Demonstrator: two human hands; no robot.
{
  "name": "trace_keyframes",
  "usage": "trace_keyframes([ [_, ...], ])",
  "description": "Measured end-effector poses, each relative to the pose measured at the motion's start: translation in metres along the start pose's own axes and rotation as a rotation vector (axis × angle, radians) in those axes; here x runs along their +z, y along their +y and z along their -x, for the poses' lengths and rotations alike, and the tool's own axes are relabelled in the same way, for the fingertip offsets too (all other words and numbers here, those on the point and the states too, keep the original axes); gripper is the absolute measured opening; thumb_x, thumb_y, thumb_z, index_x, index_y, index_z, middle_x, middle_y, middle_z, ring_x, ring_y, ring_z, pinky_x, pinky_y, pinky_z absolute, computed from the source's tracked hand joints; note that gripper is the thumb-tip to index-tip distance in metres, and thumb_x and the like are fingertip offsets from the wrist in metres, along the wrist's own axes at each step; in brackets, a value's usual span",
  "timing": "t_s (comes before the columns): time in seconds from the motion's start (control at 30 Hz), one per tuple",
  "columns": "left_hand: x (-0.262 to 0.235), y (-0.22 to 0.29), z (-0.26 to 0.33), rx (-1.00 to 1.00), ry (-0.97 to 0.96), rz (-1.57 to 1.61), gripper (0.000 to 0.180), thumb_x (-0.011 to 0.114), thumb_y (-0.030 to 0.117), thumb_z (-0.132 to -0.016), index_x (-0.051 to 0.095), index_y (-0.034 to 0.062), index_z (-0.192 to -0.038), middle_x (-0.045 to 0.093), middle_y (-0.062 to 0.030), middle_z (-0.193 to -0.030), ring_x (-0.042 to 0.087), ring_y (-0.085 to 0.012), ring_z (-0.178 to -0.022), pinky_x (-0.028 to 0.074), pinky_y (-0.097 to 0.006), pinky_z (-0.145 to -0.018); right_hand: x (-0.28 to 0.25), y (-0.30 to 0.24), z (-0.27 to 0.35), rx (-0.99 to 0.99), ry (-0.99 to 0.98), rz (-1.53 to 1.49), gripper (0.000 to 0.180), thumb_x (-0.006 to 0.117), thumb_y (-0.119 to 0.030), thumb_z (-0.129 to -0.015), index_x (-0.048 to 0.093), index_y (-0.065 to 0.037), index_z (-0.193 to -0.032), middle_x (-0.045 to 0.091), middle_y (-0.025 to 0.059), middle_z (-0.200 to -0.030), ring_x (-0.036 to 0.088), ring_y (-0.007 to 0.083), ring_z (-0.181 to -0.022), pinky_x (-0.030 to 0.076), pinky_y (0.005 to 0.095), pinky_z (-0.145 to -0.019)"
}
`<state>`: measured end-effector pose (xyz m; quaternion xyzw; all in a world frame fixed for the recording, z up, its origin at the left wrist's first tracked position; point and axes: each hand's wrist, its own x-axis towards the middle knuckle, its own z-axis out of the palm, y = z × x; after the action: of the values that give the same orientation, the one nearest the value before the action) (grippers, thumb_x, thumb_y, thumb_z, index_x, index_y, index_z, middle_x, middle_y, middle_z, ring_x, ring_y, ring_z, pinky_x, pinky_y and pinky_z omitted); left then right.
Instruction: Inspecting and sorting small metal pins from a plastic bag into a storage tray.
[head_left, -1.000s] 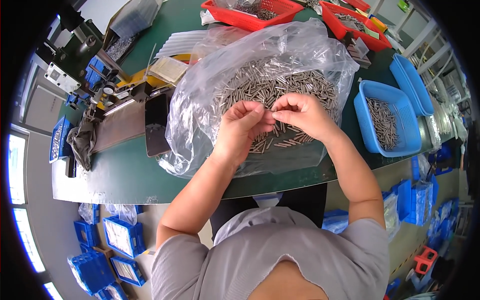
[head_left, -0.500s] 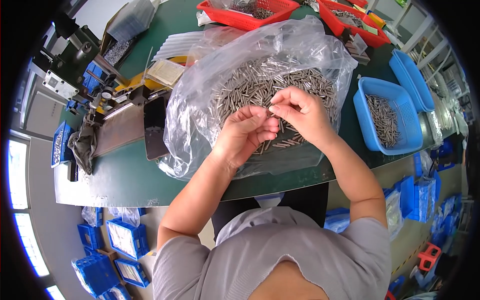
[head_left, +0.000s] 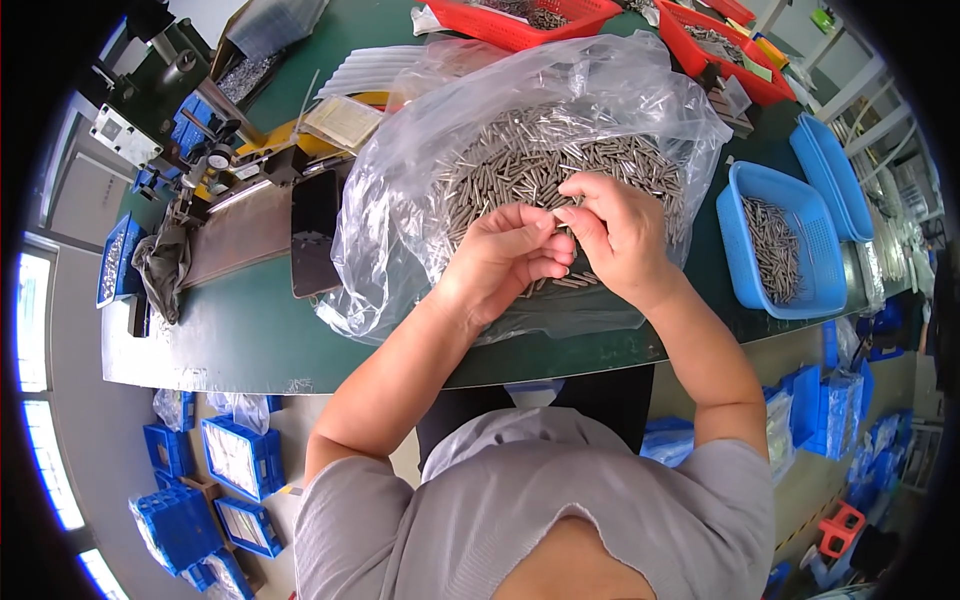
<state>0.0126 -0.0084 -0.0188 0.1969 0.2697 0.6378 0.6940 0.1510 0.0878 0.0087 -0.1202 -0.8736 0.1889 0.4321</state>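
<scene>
A heap of small, slender metal pins (head_left: 520,175) lies in an open clear plastic bag (head_left: 400,200) on the green table. Over the near side of this heap, my left hand (head_left: 505,255) and my right hand (head_left: 625,235) meet fingertip to fingertip. The left thumb and index finger are pinched together, its other fingers curled. On the right, thumb and index finger also close in a pinch against the left fingertips. Whatever is between them is too small and covered to make out. Several loose pins (head_left: 570,281) show just below the hands.
A blue basket (head_left: 735,235) with similar pins stands right of the bag. Red baskets (head_left: 515,35) (head_left: 765,88) sit at the back. On the left are a dark flat tablet-like slab (head_left: 313,235) and a bench device with a dial gauge (head_left: 219,157). Blue crates (head_left: 265,465) stand on the floor.
The view has shifted slightly. My hands stay together over the pins, and the right fingers have curled in more, the thumb now pointing up to the left fingertips.
</scene>
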Motion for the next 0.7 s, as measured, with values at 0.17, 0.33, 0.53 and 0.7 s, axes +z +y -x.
trace_keyframes([
  [0.17, -0.0008, 0.0001, 0.0017, -0.004, 0.018, -0.016, 0.011, 0.053, 0.009, -0.089, 0.056, -0.0008, -0.088, 0.064, -0.0142, -0.081, 0.064, -0.0204, -0.072, 0.054, -0.029, -0.065, 0.0006, -0.0006, 0.0000, 0.021, -0.037, -0.029, 0.017, 0.062, -0.012, -0.079, 0.056, -0.010, -0.095, 0.059, 0.0068, -0.064, 0.059, 0.0237, -0.055, 0.045, 0.0333, -0.047],
  [0.33, 0.0016, -0.0014, 0.0027, -0.024, 0.012, -0.046, 0.010, 0.052, 0.010, -0.089, 0.055, 0.0004, -0.089, 0.063, -0.0136, -0.080, 0.063, -0.0204, -0.071, 0.054, -0.028, -0.063, -0.0001, -0.0018, -0.0017, -0.009, -0.036, -0.015, 0.015, 0.059, -0.011, -0.082, 0.055, -0.010, -0.097, 0.060, 0.0070, -0.065, 0.060, 0.0232, -0.056, 0.045, 0.0323, -0.047],
  [0.53, 0.0002, -0.0035, 0.0012, -0.007, 0.026, -0.023, 0.011, 0.053, 0.011, -0.089, 0.056, 0.0001, -0.090, 0.063, -0.0133, -0.079, 0.063, -0.0206, -0.071, 0.054, -0.028, -0.063, 0.0030, -0.0038, -0.0009, -0.041, -0.062, -0.001, 0.016, 0.057, -0.011, -0.083, 0.054, -0.011, -0.099, 0.061, 0.0067, -0.065, 0.061, 0.0228, -0.057, 0.046, 0.0316, -0.047],
  [0.7, -0.0014, -0.0040, 0.0011, 0.023, 0.047, -0.053, 0.012, 0.052, 0.011, -0.090, 0.056, -0.0004, -0.091, 0.063, -0.0134, -0.078, 0.063, -0.0203, -0.069, 0.054, -0.029, -0.063, 0.0061, -0.0032, 0.0027, 0.160, -0.173, -0.199, 0.020, 0.053, -0.014, -0.087, 0.051, -0.009, -0.106, 0.061, 0.0075, -0.066, 0.061, 0.0196, -0.057, 0.046, 0.0300, -0.050],
])
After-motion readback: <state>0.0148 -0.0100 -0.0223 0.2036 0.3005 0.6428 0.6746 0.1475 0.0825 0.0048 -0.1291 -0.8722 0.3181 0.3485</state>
